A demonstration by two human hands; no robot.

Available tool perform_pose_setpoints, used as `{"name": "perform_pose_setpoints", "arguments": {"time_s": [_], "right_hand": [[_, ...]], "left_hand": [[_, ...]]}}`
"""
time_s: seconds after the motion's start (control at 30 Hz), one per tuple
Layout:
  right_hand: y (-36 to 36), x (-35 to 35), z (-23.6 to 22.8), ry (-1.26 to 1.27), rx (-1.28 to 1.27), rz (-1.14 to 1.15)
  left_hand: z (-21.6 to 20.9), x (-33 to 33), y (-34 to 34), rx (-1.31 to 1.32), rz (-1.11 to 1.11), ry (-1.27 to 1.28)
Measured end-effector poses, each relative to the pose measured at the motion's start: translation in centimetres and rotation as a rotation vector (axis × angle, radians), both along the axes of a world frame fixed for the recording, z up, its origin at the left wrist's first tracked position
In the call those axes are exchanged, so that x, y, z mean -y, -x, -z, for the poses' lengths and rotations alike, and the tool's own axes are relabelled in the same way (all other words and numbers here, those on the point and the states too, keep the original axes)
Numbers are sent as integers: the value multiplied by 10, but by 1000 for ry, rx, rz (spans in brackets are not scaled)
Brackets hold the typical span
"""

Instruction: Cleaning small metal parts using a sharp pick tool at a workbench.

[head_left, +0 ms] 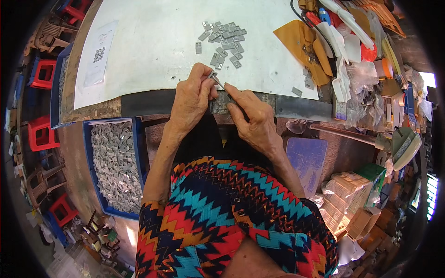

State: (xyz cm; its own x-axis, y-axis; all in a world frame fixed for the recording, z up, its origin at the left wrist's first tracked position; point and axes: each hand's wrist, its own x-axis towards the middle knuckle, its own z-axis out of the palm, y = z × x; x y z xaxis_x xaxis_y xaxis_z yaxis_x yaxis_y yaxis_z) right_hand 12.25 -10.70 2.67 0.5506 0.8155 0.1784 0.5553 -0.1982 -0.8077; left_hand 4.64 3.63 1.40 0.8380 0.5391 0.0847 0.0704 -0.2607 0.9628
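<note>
Over the table's near edge, my left hand pinches a small grey metal piece between thumb and fingers. My right hand is closed on a thin metal tool, whose tip meets the piece; the tool's exact kind is hard to make out. Beyond my hands, a loose pile of small flat grey rectangular pieces lies on the white sheet. Several of them show small holes.
Left of my lap stands a blue tray full of similar grey pieces. At the table's right lie a brown paper packet, plastic bags and other clutter. A printed paper slip is at the left. Red stools stand farther left.
</note>
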Motion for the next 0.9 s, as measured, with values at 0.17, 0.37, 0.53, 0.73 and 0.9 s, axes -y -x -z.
{"name": "perform_pose_setpoints", "arguments": {"time_s": [0.17,0.37,0.53,0.73,0.9], "right_hand": [[8,-2,0,64,318,69],[10,-3,7,-12,591,111],[12,-3,10,-124,175,62],[2,-3,16,-314,-48,-2],[-3,1,-4,-92,-716,50]], "left_hand": [[0,2,-1,7,-47,-267],[-2,3,0,65,-82,-364],[0,3,5,49,-70,-335],[2,8,1,80,-87,-328],[2,-2,-3,35,-18,-362]]}}
